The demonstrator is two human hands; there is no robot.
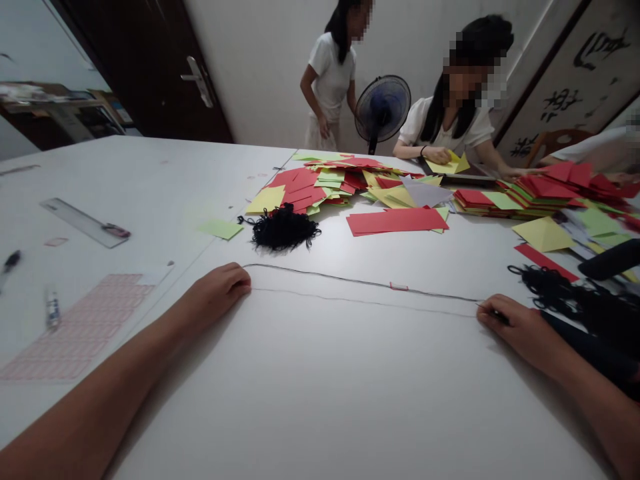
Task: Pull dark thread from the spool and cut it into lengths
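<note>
Both hands, left (215, 291), right (523, 327), wide apart

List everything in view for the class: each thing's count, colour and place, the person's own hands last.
table: one, white, under everything
paper sheets: many, red, yellow, green, far side
thread bundles: two, black, mid-table and right
thread: one, dark, stretched between the hands
ruler: one, clear, left
grid sheet: one, pink, left
fan: one, black, beyond the table
door: one, brown, back left
people: three, in white, beyond the table
left hand: one, bare, at the thread's left end
right hand: one, bare, pinching the thread's right end
</note>
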